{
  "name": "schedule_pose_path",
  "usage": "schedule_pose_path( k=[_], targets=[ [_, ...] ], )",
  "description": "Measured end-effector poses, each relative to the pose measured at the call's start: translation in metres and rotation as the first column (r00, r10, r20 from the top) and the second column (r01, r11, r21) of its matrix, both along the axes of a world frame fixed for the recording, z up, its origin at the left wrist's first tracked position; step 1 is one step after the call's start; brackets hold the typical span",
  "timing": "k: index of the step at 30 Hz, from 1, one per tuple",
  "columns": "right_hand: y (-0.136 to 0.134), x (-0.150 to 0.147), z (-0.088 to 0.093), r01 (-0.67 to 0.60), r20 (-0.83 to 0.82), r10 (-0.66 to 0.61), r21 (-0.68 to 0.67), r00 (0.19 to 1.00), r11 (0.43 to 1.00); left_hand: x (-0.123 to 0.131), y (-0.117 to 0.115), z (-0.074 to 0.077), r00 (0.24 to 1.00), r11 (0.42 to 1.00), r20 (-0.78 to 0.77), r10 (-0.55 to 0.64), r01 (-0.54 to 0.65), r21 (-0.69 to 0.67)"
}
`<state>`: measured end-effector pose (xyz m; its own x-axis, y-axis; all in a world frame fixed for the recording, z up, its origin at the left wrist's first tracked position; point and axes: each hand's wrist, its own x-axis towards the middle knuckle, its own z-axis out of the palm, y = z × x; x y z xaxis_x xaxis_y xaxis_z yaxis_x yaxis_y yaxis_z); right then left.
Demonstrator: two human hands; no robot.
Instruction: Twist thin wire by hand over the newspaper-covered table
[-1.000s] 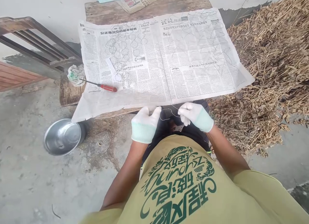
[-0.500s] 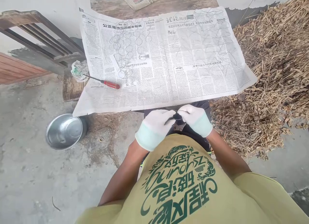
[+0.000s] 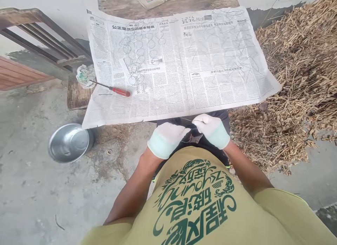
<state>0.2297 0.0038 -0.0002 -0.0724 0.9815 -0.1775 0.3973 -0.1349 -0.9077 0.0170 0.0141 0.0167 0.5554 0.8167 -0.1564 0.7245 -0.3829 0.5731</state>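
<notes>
In white gloves with pale green cuffs, both hands are at the newspaper's near edge, above my lap. Fingers of my left hand (image 3: 170, 137) are pinched on a thin wire (image 3: 186, 118), part of which curves below the fingertips. My right hand (image 3: 211, 129), also closed, grips the wire a short way to the right. A small gap separates the two hands. Beyond them lies a spread newspaper (image 3: 168, 101). Several wire loops (image 3: 140, 55) rest on its left half, and bent wire pieces (image 3: 218, 48) are scattered over its right half.
A red-handled screwdriver (image 3: 119, 91) lies on the newspaper's left side, by a crumpled plastic bag (image 3: 85, 75). A wooden chair (image 3: 43, 34) stands left. Below it, a metal basin (image 3: 70, 143) sits on the concrete floor. Dry stalks (image 3: 297, 83) are heaped right.
My hands have drawn slightly apart, with the left fingers lower and more closed. More of the wire shows between and below them.
</notes>
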Motion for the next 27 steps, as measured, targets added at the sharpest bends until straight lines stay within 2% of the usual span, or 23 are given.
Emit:
schedule_pose_path(
  k=[3,9,12,15,19,21,24,27],
  targets=[
    [0.000,0.000,-0.001,0.013,0.003,-0.013,-0.018,1.000,1.000,0.001,0.002,0.000,0.991,0.994,-0.076,-0.107,0.109,0.028],
    [0.005,0.002,-0.004,0.010,-0.030,-0.012,-0.064,0.999,0.998,-0.003,0.003,-0.006,0.955,0.939,-0.197,-0.220,0.262,0.224],
    [0.008,0.002,-0.006,0.036,-0.088,-0.045,-0.104,0.995,0.994,-0.007,-0.001,-0.008,0.957,0.925,-0.226,-0.180,0.243,0.294],
    [0.010,0.002,-0.008,0.037,-0.162,-0.063,-0.161,0.985,0.986,-0.009,-0.003,-0.007,0.956,0.931,-0.254,-0.143,0.217,0.292],
    [0.006,0.001,-0.013,0.007,-0.132,-0.019,-0.089,0.991,0.996,-0.010,0.001,-0.001,0.950,0.946,-0.260,-0.174,0.235,0.225],
    [0.005,0.002,-0.016,-0.004,-0.097,0.000,-0.042,0.995,0.999,-0.011,0.003,0.001,0.956,0.952,-0.248,-0.154,0.211,0.223],
    [0.005,0.004,-0.015,-0.056,-0.109,0.053,-0.023,0.993,0.998,-0.013,0.004,0.003,0.960,0.942,-0.258,-0.104,0.178,0.285],
    [0.008,0.010,-0.010,-0.117,-0.204,0.111,-0.020,0.973,0.993,-0.016,0.006,0.004,0.945,0.912,-0.317,-0.084,0.202,0.357]
  ],
)
